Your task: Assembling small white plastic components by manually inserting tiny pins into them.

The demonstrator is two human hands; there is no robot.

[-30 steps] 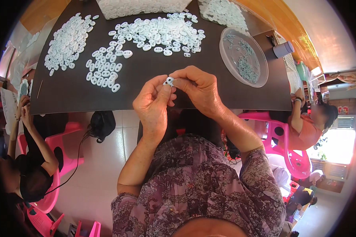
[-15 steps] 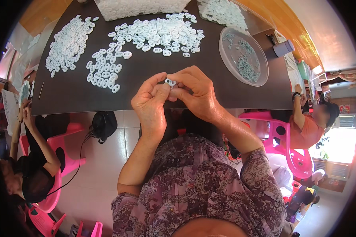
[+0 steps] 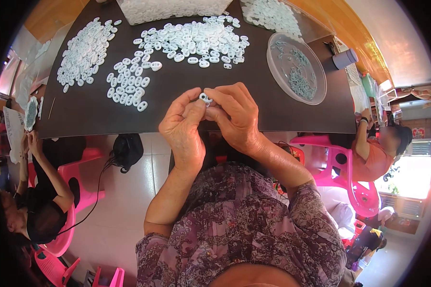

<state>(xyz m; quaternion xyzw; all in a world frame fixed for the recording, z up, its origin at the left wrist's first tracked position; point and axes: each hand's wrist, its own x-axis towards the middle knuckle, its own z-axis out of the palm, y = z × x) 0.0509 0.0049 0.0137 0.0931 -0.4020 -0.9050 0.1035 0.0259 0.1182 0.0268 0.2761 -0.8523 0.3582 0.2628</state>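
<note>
Pinched between the fingertips of both hands is a small white oval plastic piece with two holes. My left hand grips it from the left with thumb and forefinger. From the other side my right hand holds it, its fingertips covering part of the piece. Both hands are above the table's near edge. Beyond them lie a loose group of like white pieces, a larger heap and another pile at the left.
A round clear tub with small grey-green parts stands at the right, near a grey cylinder. Clear bins of pieces line the far side. A thin stick lies at the left. Other people sit at both sides on pink chairs.
The white piece has tilted slightly between my fingertips, and my right fingers have shifted a little. The view has moved slightly. At the left, the other person's hands have moved a bit.
</note>
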